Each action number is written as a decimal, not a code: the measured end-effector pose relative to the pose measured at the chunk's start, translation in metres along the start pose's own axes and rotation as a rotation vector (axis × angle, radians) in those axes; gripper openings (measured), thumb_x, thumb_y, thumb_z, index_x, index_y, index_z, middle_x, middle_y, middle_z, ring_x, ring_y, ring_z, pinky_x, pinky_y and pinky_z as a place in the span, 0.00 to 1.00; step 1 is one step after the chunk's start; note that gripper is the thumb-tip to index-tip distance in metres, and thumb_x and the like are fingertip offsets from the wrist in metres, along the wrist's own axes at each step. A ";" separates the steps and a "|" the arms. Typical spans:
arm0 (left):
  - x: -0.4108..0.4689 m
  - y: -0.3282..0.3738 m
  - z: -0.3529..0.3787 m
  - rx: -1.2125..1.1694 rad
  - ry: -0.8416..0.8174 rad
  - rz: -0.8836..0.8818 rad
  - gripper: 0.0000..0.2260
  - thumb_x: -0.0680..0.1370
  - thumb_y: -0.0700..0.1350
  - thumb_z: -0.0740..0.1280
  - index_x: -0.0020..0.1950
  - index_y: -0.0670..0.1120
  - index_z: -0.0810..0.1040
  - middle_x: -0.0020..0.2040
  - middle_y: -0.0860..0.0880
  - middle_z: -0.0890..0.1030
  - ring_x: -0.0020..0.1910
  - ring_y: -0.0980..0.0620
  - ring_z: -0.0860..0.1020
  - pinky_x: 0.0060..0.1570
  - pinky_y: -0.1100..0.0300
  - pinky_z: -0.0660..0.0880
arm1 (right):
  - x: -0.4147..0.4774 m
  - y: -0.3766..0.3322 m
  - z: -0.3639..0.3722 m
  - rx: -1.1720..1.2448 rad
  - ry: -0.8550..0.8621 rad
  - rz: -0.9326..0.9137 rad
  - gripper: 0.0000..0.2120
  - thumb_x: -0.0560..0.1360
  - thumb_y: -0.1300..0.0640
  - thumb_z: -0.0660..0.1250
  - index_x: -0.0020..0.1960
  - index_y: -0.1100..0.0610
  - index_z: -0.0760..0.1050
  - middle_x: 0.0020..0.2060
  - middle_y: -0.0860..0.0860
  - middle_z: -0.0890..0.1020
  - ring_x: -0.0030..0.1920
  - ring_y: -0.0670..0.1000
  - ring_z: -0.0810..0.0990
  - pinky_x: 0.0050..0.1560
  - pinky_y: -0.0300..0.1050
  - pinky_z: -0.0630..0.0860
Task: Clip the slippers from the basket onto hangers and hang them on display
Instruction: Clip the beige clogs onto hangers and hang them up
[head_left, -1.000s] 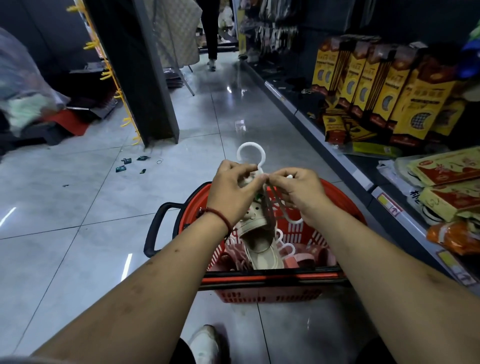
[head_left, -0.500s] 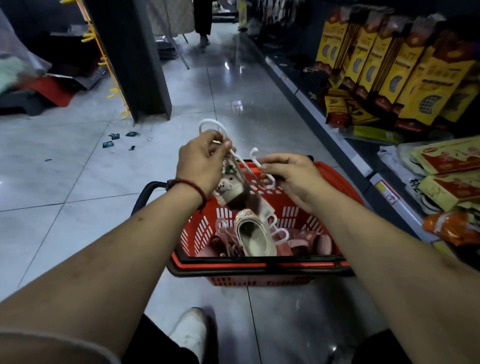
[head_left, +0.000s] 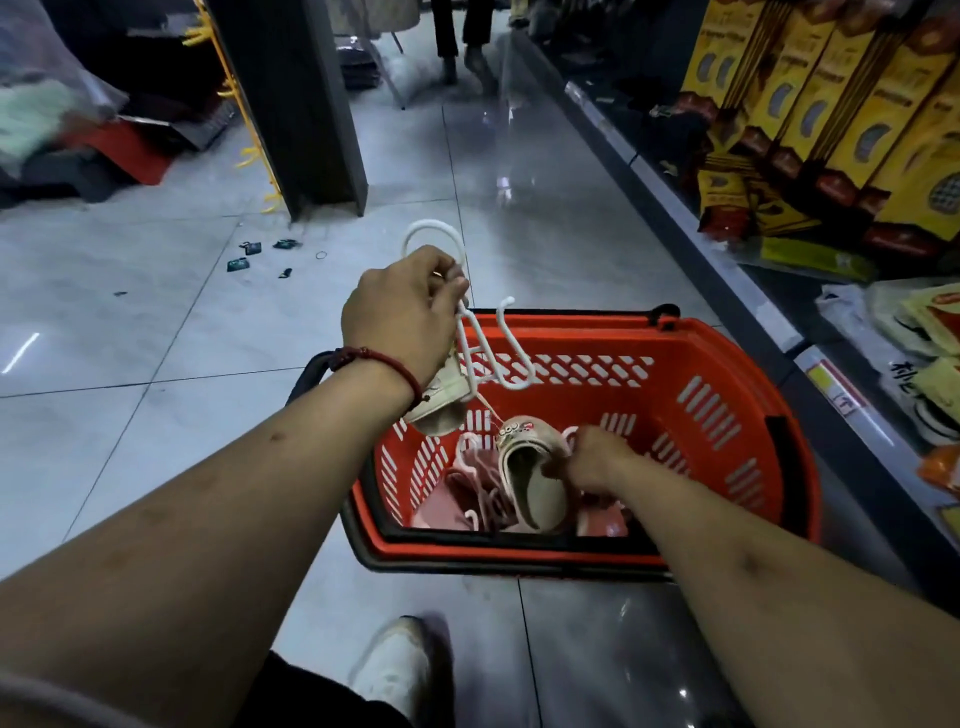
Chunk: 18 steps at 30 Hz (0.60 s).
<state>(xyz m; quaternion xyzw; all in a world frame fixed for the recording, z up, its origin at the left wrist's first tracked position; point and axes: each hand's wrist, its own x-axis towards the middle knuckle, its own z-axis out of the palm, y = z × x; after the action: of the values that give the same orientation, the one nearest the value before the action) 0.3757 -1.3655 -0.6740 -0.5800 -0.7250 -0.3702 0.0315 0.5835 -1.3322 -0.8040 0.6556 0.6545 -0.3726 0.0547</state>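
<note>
The left hand is up above the red basket, fingers curled tight round the neck of a white hanger whose hook pokes up past the knuckles. One beige slipper dangles just under that wrist, over the basket's left rim. The right hand is down inside the basket, gripping the second slipper, which lies opening-up among pink hangers. The basket sits on the grey tiled floor beside a shelf of yellow packets
</note>
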 end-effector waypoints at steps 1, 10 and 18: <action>0.001 -0.003 0.001 0.011 -0.007 -0.004 0.08 0.79 0.54 0.66 0.53 0.53 0.81 0.46 0.52 0.85 0.49 0.47 0.81 0.45 0.56 0.75 | 0.005 0.000 0.006 -0.018 -0.030 0.006 0.26 0.74 0.45 0.74 0.63 0.61 0.75 0.55 0.60 0.83 0.46 0.57 0.82 0.39 0.43 0.74; 0.007 -0.016 -0.003 0.016 -0.065 -0.043 0.07 0.79 0.52 0.65 0.52 0.54 0.81 0.44 0.54 0.85 0.49 0.49 0.80 0.43 0.59 0.71 | 0.020 -0.012 0.017 0.091 -0.046 0.027 0.12 0.79 0.60 0.65 0.60 0.66 0.74 0.48 0.61 0.80 0.42 0.59 0.81 0.33 0.46 0.73; 0.001 -0.004 -0.015 -0.014 -0.074 -0.102 0.07 0.78 0.53 0.66 0.49 0.54 0.82 0.43 0.53 0.85 0.48 0.48 0.81 0.44 0.57 0.74 | -0.021 -0.012 -0.027 0.355 0.081 -0.033 0.04 0.78 0.61 0.67 0.44 0.59 0.75 0.30 0.54 0.76 0.26 0.50 0.71 0.24 0.38 0.65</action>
<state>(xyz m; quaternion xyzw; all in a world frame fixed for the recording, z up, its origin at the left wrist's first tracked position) 0.3663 -1.3735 -0.6645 -0.5560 -0.7516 -0.3545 -0.0182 0.5866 -1.3325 -0.7675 0.6584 0.5909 -0.4565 -0.0946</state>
